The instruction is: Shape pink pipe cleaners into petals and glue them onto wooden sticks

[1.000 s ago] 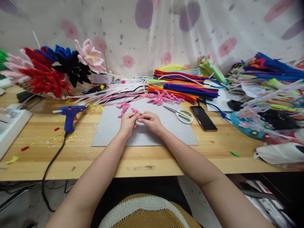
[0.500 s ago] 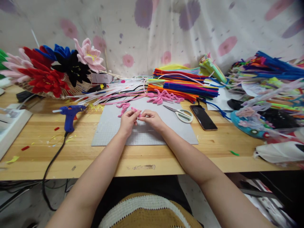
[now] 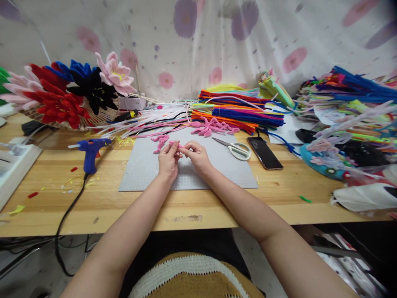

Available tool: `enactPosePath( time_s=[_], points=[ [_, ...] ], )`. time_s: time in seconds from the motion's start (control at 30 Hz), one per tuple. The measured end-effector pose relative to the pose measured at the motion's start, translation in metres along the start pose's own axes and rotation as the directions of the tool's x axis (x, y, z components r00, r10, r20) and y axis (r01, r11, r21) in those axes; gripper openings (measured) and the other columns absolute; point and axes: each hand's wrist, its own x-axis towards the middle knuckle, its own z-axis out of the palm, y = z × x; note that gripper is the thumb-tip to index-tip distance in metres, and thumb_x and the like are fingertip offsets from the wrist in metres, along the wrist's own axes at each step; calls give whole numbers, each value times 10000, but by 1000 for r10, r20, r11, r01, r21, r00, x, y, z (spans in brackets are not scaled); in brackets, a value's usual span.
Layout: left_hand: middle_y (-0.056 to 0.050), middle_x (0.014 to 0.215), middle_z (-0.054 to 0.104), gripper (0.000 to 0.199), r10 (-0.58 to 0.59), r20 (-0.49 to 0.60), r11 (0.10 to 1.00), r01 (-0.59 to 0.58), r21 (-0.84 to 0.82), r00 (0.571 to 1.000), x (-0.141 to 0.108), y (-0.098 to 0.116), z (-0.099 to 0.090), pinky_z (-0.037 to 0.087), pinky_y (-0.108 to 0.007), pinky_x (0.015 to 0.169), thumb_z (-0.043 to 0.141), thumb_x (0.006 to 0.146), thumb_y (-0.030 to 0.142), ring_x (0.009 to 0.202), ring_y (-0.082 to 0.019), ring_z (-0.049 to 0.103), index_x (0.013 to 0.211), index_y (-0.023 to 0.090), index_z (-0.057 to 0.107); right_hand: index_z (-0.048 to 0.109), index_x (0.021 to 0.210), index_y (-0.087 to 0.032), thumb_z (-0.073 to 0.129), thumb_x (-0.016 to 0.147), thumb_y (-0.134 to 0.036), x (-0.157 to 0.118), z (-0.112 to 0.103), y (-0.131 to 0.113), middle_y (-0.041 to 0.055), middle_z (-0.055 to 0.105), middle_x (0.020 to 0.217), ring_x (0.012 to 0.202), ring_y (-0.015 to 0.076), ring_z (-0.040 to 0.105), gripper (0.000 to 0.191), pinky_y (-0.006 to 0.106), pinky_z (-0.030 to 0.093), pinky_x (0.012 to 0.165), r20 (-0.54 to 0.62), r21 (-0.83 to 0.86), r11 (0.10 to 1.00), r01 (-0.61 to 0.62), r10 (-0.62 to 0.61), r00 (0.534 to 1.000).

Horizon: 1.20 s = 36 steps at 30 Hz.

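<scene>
Over the grey cutting mat [image 3: 149, 178], my left hand [image 3: 168, 160] is closed on a short pink pipe cleaner [image 3: 181, 147]. My right hand [image 3: 196, 155] pinches the same pink piece from the other side, and the fingers hide much of it. Just left of my left hand lie bent pink pipe cleaner pieces [image 3: 160, 142] on the mat. A pile of curled pink pieces [image 3: 209, 126] rests at the mat's back edge. Scissors with pale handles [image 3: 239, 151] lie to the right of my right hand, their blades pointing back left.
A blue glue gun [image 3: 90, 154] stands at left, its cord hanging off the table edge. Fuzzy flowers [image 3: 63, 105] fill the back left. Bundled pipe cleaners [image 3: 242, 114] lie behind the mat. A phone [image 3: 265, 153] and a blue round item [image 3: 322, 163] are at right.
Both hands have shifted slightly, and my right hand's fingers are raised and bent more around the pink piece. The pink piece has turned between the fingers. The view has moved slightly.
</scene>
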Motion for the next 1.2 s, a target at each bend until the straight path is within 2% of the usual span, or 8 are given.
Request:
enactPosePath(
  time_s=[0.1,0.23,0.33,0.43,0.67,0.87,1.0,1.2],
  points=[
    [35,579,505,305,-18,2,999,18,49,1000,1,0,-3,413,-153,441,697,605,400,467,-28,440,783,153,665,526,521,-209,660,649,-423,3,-4,4,-11,466,609,668,135,431,283,284,355,716,17,-25,1000,1,-1,1000],
    [7,605,568,311,-53,23,974,47,222,998,8,2,-12,439,-187,466,735,546,392,508,-63,501,710,138,665,576,539,-203,681,621,-390,8,-12,11,-10,491,621,662,130,446,229,284,358,700,231,-48,999,-2,13,973],
    [9,545,569,267,-33,99,935,-5,356,995,13,3,-18,431,-196,475,750,529,367,489,-66,488,592,132,643,594,545,-202,693,604,-368,9,-17,14,-10,518,631,659,129,466,203,284,366,698,311,-38,999,-20,31,950],
    [16,505,563,252,-20,141,919,-37,392,990,14,2,-20,392,-196,451,739,543,372,454,-61,455,568,141,644,597,548,-200,701,596,-373,8,-20,15,-8,542,661,679,130,486,208,285,378,708,343,-7,998,-59,58,937],
    [22,494,553,238,-6,206,913,-79,400,978,12,3,-15,310,-202,414,733,547,367,426,-53,399,557,148,638,615,572,-197,702,603,-395,5,-22,16,-2,569,711,729,139,508,218,298,392,741,364,44,997,-70,49,930],
    [21,548,561,167,135,204,882,-212,421,970,11,3,-18,315,-211,435,700,605,323,459,-62,411,591,162,655,629,590,-205,689,625,-374,4,-16,18,-7,540,690,716,128,489,183,281,382,725,322,51,997,-58,38,946],
    [18,559,536,239,168,202,847,-246,471,965,11,2,-21,320,-222,448,630,694,378,460,-69,407,586,164,637,613,586,-205,685,633,-358,5,-15,19,-21,500,642,650,111,452,175,266,367,681,288,50,997,-54,38,957],
    [-10,603,555,269,330,331,677,-466,570,884,9,6,-22,393,-254,638,564,764,297,628,-119,508,530,175,618,618,604,-203,679,643,-351,4,-15,19,-19,498,652,650,108,445,164,268,359,681,286,50,998,-48,32,958]
  ],
)
